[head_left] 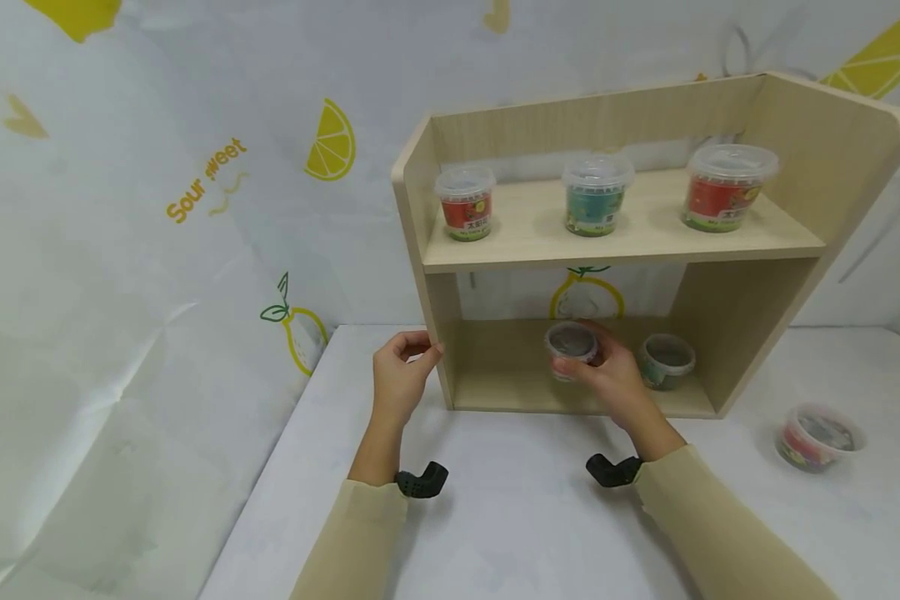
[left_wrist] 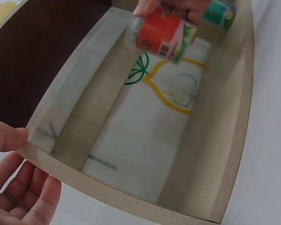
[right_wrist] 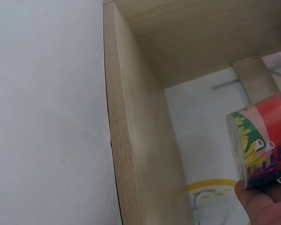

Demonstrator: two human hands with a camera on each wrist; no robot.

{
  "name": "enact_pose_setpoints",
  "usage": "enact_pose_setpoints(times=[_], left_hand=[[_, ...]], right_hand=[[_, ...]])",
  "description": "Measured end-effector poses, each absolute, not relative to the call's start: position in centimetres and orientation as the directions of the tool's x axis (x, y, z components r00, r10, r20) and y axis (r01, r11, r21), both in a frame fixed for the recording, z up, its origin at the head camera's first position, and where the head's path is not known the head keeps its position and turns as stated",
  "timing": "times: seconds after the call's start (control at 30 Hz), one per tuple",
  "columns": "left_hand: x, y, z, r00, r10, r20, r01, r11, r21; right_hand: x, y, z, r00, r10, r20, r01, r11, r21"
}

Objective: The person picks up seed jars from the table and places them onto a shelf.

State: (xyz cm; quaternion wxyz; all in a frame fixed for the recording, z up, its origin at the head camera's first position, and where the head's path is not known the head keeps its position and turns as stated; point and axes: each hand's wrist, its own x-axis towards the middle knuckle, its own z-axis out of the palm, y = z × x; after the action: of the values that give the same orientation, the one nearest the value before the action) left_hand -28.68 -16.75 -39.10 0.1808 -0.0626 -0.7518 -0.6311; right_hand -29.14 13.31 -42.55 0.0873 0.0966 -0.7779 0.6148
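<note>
My right hand (head_left: 617, 375) grips a clear plastic cup (head_left: 570, 343) with a red label, held inside the lower compartment of a wooden shelf (head_left: 570, 259). In the right wrist view the cup (right_wrist: 267, 140) hangs tilted above the shelf floor, with fingertips at its base. My left hand (head_left: 401, 375) pinches the front edge of the left side panel (left_wrist: 107, 193), thumb on one side and fingers on the other. Right of the held cup, a green-labelled cup (head_left: 666, 362) stands on the lower shelf floor.
On the upper level stand a red-labelled cup (head_left: 467, 204) at left, a teal-labelled cup (head_left: 596, 196) in the middle and another red-labelled cup (head_left: 726, 190) at right. One more red-labelled cup (head_left: 816, 437) stands on the white table (head_left: 495, 517), right of the shelf.
</note>
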Motion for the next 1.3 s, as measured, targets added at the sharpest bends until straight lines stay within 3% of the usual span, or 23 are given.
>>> enact_pose_setpoints(times=[0.27,0.43,0.6,1.0,1.3], left_hand=[[-28.8,-16.7,-39.1,-0.931,-0.138,0.338,0.31,0.191,0.931],[-28.7,-16.7,-39.4,-0.935,-0.139,0.326,0.298,0.186,0.936],[-28.7,-16.6,-39.6,-0.938,-0.127,0.322,0.296,0.188,0.936],[-29.0,-16.8,-39.1,-0.925,-0.134,0.354,0.322,0.215,0.922],[-29.0,-16.8,-39.2,-0.927,-0.133,0.351,0.319,0.213,0.924]], right_hand=[[-30.4,12.1,-43.0,-0.972,-0.022,0.233,-0.23,0.259,-0.938],[-30.8,11.8,-44.1,-0.987,-0.038,0.155,-0.16,0.234,-0.959],[-31.1,12.0,-45.4,-0.995,-0.038,0.093,-0.1,0.298,-0.949],[-31.7,12.1,-45.9,-0.993,-0.032,0.117,-0.12,0.383,-0.916],[-31.4,11.9,-46.0,-0.995,-0.016,0.103,-0.102,0.341,-0.934]])
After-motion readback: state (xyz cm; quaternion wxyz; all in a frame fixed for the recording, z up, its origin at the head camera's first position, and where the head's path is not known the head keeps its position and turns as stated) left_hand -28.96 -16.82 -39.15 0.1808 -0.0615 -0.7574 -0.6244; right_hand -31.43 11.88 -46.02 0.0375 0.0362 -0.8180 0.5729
